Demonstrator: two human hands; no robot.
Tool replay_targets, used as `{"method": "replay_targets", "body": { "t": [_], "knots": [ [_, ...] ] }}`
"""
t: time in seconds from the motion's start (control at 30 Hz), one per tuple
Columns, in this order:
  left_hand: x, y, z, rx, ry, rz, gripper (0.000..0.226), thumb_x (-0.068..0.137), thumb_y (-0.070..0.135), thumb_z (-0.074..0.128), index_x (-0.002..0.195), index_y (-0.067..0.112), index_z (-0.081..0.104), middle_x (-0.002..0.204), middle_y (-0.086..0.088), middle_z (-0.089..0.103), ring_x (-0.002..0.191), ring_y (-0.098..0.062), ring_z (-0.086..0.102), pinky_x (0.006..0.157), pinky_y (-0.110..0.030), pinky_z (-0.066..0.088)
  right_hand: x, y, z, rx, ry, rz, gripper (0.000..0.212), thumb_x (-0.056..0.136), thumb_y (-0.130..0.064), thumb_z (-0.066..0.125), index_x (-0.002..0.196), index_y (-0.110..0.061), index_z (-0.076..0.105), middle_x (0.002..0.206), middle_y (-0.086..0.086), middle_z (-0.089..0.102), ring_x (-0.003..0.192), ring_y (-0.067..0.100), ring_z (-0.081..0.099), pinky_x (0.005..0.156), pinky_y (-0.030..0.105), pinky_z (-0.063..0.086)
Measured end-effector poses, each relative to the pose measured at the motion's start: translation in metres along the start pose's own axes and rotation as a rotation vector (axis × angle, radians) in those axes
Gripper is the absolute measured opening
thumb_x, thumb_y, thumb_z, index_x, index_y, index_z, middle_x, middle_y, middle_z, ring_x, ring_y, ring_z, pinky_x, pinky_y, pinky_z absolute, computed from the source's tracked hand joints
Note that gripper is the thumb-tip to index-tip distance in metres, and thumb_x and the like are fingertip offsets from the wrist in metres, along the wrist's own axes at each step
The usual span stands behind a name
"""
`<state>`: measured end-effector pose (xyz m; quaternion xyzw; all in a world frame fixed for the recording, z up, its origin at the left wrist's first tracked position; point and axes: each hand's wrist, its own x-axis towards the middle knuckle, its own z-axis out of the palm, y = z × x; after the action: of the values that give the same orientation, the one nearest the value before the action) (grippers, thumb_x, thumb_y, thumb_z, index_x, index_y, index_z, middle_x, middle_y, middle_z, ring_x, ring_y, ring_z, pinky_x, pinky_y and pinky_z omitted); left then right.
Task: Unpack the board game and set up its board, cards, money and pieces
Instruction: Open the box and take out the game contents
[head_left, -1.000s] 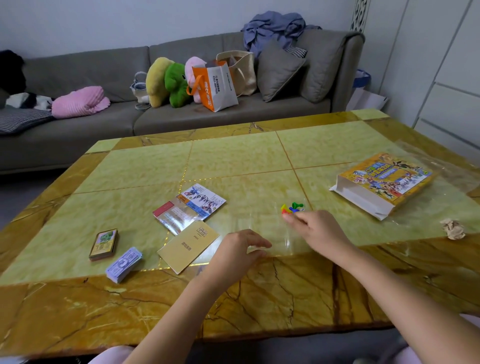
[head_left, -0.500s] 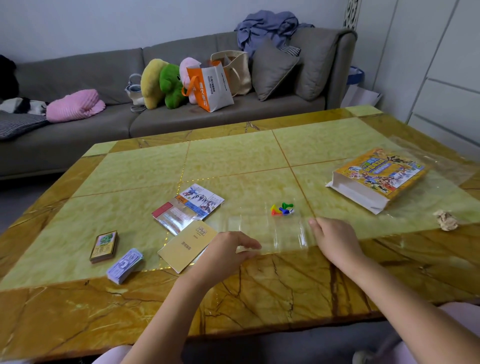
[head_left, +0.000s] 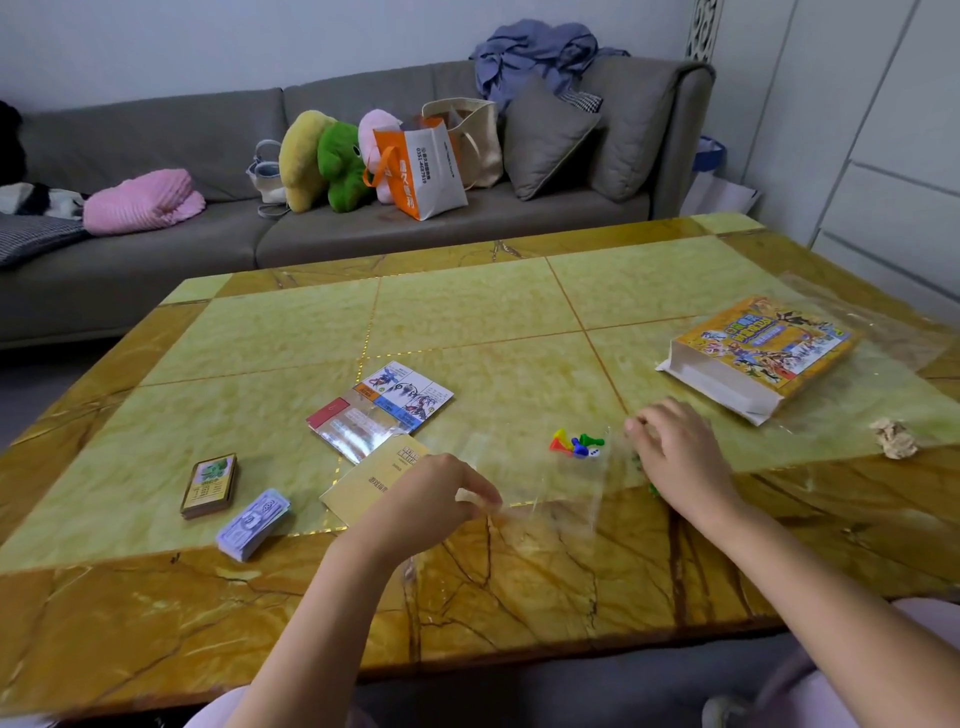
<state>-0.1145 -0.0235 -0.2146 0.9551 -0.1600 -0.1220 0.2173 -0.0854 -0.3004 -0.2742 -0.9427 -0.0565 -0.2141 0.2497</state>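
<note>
The left hand curls thumb and forefinger into a pinch on the near edge of a clear plastic bag lying flat between the two hands. The right hand sits at the bag's right edge with fingers bent; whether it actually grips the film cannot be told. The coloured pawns and a small die lie between the hands, nearer the right one, on or inside the bag. The table's near edge runs under both forearms, and bare tabletop stretches beyond the hands to the far edge. Just left of the left hand lies a yellow booklet, partly hidden by that hand, its print too small to read. Beyond it is the wrapped folded board; further left are the money stack and the card deck. Beyond the right hand, to its right, the game box lies open-ended, its title illegible. A crumpled paper scrap lies right of that hand. A green speck under the right wrist cannot be identified. On the sofa far beyond, an orange-and-white bag shows a number beginning 0351
</note>
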Motion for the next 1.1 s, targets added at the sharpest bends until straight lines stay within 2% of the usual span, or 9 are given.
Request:
{"method": "replay_targets", "body": {
  "t": [0.07, 0.17, 0.27, 0.4, 0.53, 0.63, 0.8, 0.93, 1.1],
  "knots": [
    [0.001, 0.0, 0.001, 0.028, 0.01, 0.008, 0.025, 0.087, 0.014, 0.064, 0.101, 0.033, 0.073, 0.112, 0.012, 0.066, 0.104, -0.007, 0.058, 0.082, -0.017, 0.037, 0.004, -0.008, -0.007, 0.083, 0.072, -0.136, 0.027, 0.097, -0.026, 0.045, 0.099, -0.008, 0.066, 0.099, 0.001, 0.063, 0.097, 0.017, 0.058, 0.086, 0.026, 0.039],
    [0.003, 0.0, 0.001, 0.029, 0.0, 0.014, 0.026, 0.088, 0.013, 0.064, 0.103, 0.031, 0.073, 0.114, 0.011, 0.066, 0.105, -0.007, 0.058, 0.082, -0.016, 0.037, 0.001, -0.026, -0.008, 0.108, -0.076, -0.373, 0.039, 0.096, -0.036, 0.04, 0.114, -0.01, 0.064, 0.116, -0.001, 0.061, 0.109, 0.006, 0.054, 0.094, 0.016, 0.04],
    [0.002, -0.001, -0.002, 0.044, -0.018, 0.009, 0.027, 0.088, 0.012, 0.063, 0.105, 0.03, 0.073, 0.116, 0.009, 0.065, 0.107, -0.008, 0.058, 0.08, -0.016, 0.036, -0.004, -0.037, 0.003, 0.022, -0.218, -0.468, 0.047, 0.097, -0.047, 0.036, 0.116, -0.014, 0.063, 0.119, -0.005, 0.059, 0.107, 0.007, 0.056, 0.085, 0.018, 0.048],
    [0.001, -0.006, -0.008, 0.038, -0.049, -0.031, 0.028, 0.086, 0.011, 0.064, 0.103, 0.031, 0.073, 0.114, 0.007, 0.065, 0.105, -0.01, 0.058, 0.08, -0.018, 0.04, 0.005, -0.047, 0.007, -0.068, -0.261, -0.499, 0.057, 0.096, -0.058, 0.025, 0.11, -0.016, 0.061, 0.111, -0.007, 0.06, 0.1, 0.009, 0.057, 0.073, 0.022, 0.051],
    [0.001, -0.01, -0.012, -0.014, -0.057, -0.064, 0.028, 0.084, 0.009, 0.066, 0.098, 0.031, 0.075, 0.1, 0.012, 0.066, 0.093, -0.009, 0.061, 0.08, -0.021, 0.047, 0.014, -0.057, 0.013, -0.152, -0.287, -0.524, 0.045, 0.093, -0.051, 0.03, 0.099, -0.015, 0.056, 0.097, -0.004, 0.055, 0.088, 0.013, 0.053, 0.066, 0.02, 0.041],
    [0.001, -0.011, -0.012, -0.015, -0.039, -0.067, 0.028, 0.083, 0.008, 0.067, 0.097, 0.03, 0.076, 0.105, 0.01, 0.069, 0.093, -0.006, 0.06, 0.078, -0.02, 0.045, 0.011, -0.063, 0.018, -0.182, -0.295, -0.46, 0.038, 0.096, -0.042, 0.031, 0.096, -0.013, 0.055, 0.096, -0.001, 0.054, 0.09, 0.017, 0.052, 0.07, 0.029, 0.045],
    [-0.001, -0.012, -0.012, -0.036, -0.021, -0.075, 0.027, 0.081, 0.008, 0.069, 0.095, 0.031, 0.076, 0.105, 0.009, 0.07, 0.095, -0.007, 0.062, 0.083, -0.023, 0.049, 0.004, -0.066, 0.021, -0.224, -0.306, -0.393, 0.03, 0.102, -0.032, 0.032, 0.107, -0.013, 0.055, 0.104, 0.0, 0.054, 0.096, 0.018, 0.051, 0.074, 0.03, 0.044],
    [-0.003, -0.009, -0.012, -0.024, -0.031, -0.059, 0.026, 0.081, 0.01, 0.069, 0.095, 0.031, 0.076, 0.104, 0.008, 0.07, 0.093, -0.006, 0.061, 0.081, -0.021, 0.047, -0.004, -0.059, 0.019, -0.148, -0.297, -0.391, 0.044, 0.096, -0.041, 0.021, 0.092, -0.015, 0.056, 0.087, -0.004, 0.055, 0.081, 0.016, 0.052, 0.066, 0.027, 0.039],
    [-0.004, -0.005, -0.01, -0.052, -0.03, -0.058, 0.024, 0.081, 0.01, 0.068, 0.095, 0.028, 0.076, 0.098, 0.007, 0.069, 0.09, -0.009, 0.061, 0.076, -0.019, 0.047, 0.004, -0.055, 0.015, -0.106, -0.221, -0.38, 0.036, 0.092, -0.038, 0.03, 0.072, -0.015, 0.05, 0.062, -0.006, 0.049, 0.058, 0.017, 0.045, 0.052, 0.029, 0.027]
  ]
}}
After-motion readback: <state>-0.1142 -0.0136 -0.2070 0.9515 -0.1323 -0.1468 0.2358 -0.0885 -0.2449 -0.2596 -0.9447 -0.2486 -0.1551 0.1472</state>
